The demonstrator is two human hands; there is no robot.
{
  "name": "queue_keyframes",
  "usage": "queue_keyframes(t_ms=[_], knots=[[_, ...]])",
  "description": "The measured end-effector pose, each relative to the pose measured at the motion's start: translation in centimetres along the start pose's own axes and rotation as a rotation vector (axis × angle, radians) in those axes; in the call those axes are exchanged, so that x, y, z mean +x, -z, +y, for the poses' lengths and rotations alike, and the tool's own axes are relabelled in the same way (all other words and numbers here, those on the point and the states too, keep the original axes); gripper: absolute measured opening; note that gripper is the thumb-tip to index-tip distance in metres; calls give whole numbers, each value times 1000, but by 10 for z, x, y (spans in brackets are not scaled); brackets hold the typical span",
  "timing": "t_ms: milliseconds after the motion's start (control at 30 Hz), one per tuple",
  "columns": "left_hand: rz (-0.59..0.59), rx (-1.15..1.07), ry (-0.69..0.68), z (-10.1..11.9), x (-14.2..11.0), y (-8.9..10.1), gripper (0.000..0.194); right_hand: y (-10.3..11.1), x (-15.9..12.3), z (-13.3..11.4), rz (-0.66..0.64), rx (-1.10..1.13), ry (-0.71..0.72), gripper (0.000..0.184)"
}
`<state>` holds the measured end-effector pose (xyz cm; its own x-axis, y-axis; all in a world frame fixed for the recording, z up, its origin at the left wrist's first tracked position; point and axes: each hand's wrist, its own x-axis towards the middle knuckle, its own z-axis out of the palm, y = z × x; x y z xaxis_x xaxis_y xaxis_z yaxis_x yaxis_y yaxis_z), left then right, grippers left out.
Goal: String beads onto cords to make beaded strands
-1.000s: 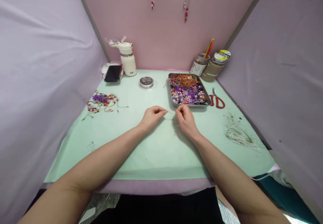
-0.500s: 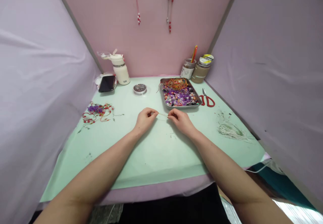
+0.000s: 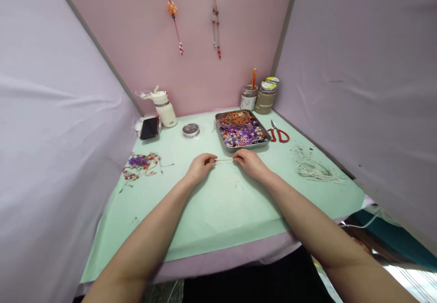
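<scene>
My left hand [image 3: 200,166] is closed in a pinch on small beads [image 3: 213,160], red and pale, at its fingertips. A thin light-brown cord [image 3: 224,160] runs from them, stretched nearly level, to my right hand [image 3: 249,162], whose closed fingers grip its other end. The fingers of my right hand hide that end. Just behind my right hand stands a metal tray [image 3: 239,148] with loose beads [image 3: 235,134] and a tangle of orange cords [image 3: 237,118] in it. Both hands are over the pale green tabletop [image 3: 218,212].
Red-handled scissors [image 3: 282,136] and a bundle of white threads [image 3: 316,172] lie right. Beaded strings [image 3: 139,164] lie left. Behind are a phone [image 3: 149,128], white bottle [image 3: 166,112], round container [image 3: 190,130] and two jars [image 3: 249,100] [image 3: 265,102]. Beaded pendants [image 3: 171,9] hang on the pink wall.
My hands have moved slightly apart, and more cord shows between them. Beads now show at my left fingertips. The head view has tilted up and turned a little.
</scene>
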<state>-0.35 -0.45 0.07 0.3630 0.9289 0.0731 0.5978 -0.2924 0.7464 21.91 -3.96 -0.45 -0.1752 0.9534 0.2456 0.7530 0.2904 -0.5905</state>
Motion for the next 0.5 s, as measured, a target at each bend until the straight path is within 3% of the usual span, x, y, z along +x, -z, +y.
queue_keyframes(t_ms=[200, 500], knots=[[-82, -51, 8, 0, 0, 14, 29, 1, 1, 2, -17, -12, -7, 14], [-119, 201, -52, -5, 4, 29, 18, 4, -1, 2, -62, -23, -17, 15]])
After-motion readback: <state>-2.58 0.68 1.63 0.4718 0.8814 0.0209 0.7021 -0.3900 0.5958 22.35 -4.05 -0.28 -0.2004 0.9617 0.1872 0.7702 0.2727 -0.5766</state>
